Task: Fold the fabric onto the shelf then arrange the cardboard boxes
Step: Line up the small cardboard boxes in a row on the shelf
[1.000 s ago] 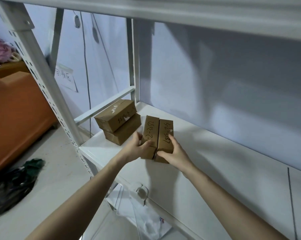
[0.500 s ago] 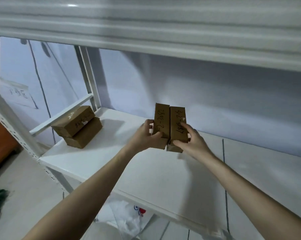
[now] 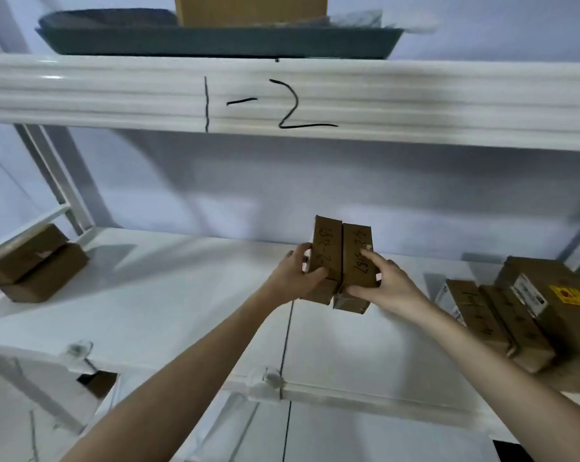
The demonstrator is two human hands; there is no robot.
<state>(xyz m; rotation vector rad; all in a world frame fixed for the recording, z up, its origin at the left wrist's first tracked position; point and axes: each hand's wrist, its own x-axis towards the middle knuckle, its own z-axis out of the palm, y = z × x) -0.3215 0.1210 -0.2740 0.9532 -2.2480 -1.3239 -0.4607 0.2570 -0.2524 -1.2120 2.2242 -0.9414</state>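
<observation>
1. Bare forearms reach in over the front rail of the white shelf (image 3: 168, 315), so from where I stand the elbows look free to travel; I'd keep them above that rail while the load moves.
2. Left hand (image 3: 293, 278) curls round the outer side of the left box (image 3: 327, 251), thumb on its near face. Right hand (image 3: 378, 283) does the same on the right box (image 3: 357, 258), fingers spread over the scribbled top. Both grips are closed on cardboard, pressing the pair together.
3. That pair is touching side by side, lifted clear of the shelf board near its middle. Equal inward squeeze is what keeps them from sliding apart, I reckon.
4. To the right lies a row of boxes (image 3: 495, 321); a likely spot is just beside it. Set the pair down flat, then push it flush.
5. Far left, the stacked boxes (image 3: 35, 261) sit well apart.
6. Up top, dark fabric (image 3: 215, 35) already lies on the upper shelf.
</observation>
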